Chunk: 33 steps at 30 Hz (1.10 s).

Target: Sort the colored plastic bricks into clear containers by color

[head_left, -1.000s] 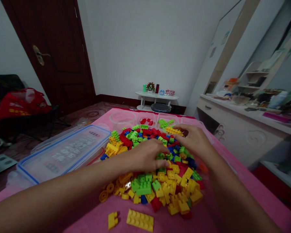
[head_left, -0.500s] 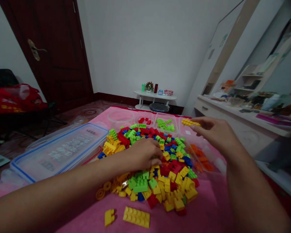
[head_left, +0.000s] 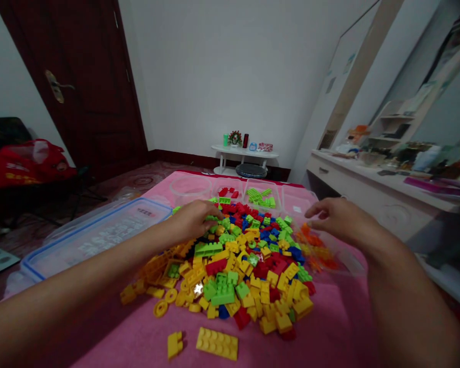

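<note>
A large heap of toy building bricks (head_left: 222, 253) in yellow, green, red and blue covers the middle of the pink cloth. My left hand (head_left: 197, 220) lies over the heap's far left side, thumb and fingers apart among green bricks, nothing visibly held. At the right, my right hand (head_left: 339, 220) hovers with thumb and fingers apart and nothing in them. Beneath it is a clear container (head_left: 348, 266) of orange pieces (head_left: 318, 250), with a blurred yellow-orange piece at its far end. Two yellow bricks, one long (head_left: 217, 343) and one small (head_left: 175, 345), lie near me.
Along the far edge stand a round clear tub (head_left: 190, 189) and clear boxes, one with red bricks (head_left: 228, 192), one with green bricks (head_left: 261, 198). A blue-rimmed lid (head_left: 99, 235) lies at the left. A white dresser (head_left: 371, 194) stands to the right.
My right hand has let go of the yellow piece and now has its fingers apart. My left hand has moved left and away from me across the heap, uncovering bricks in the middle.
</note>
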Each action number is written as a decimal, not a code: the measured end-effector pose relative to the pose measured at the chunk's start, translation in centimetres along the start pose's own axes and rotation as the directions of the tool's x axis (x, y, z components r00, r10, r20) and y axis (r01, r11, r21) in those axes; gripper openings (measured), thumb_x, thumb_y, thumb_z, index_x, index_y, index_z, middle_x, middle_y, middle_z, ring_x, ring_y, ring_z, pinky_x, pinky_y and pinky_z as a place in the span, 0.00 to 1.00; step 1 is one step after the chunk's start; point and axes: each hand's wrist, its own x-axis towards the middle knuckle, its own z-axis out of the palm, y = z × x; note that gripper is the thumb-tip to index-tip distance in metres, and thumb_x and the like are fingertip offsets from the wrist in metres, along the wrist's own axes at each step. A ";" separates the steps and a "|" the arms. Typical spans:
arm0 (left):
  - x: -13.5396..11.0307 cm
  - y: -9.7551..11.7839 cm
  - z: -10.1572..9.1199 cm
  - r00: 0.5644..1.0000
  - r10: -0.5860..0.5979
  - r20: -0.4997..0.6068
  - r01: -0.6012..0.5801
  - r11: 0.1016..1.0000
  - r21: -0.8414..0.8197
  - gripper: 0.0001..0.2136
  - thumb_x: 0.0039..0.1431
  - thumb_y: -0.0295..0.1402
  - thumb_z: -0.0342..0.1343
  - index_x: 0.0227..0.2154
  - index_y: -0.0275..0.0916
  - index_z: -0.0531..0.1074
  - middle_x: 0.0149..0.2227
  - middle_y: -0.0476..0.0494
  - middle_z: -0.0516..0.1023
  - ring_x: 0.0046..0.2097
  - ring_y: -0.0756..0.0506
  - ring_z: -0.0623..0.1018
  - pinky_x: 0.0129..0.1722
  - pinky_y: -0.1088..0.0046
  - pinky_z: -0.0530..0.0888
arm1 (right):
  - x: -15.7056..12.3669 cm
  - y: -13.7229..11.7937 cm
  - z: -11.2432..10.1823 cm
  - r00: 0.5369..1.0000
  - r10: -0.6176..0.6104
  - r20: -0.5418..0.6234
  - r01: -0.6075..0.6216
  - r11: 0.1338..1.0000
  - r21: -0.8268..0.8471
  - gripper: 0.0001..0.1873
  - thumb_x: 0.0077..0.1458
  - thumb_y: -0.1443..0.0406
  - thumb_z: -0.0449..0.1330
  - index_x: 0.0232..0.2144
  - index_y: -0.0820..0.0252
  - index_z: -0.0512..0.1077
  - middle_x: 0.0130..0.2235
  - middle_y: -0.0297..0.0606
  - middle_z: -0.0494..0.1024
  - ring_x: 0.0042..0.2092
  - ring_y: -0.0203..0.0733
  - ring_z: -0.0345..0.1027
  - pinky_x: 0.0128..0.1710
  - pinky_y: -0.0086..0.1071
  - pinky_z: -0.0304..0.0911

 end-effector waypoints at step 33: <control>-3.6 0.5 -1.5 0.970 -0.217 0.113 0.213 0.976 0.042 0.19 0.43 0.24 0.52 0.42 0.41 0.72 0.36 0.45 0.76 0.37 0.46 0.74 0.36 0.73 0.69 | -1.5 -12.5 5.8 0.840 -0.089 0.535 -0.537 -0.277 0.797 0.10 0.52 0.60 0.55 0.35 0.61 0.66 0.28 0.36 0.74 0.21 0.29 0.61 0.13 0.19 0.49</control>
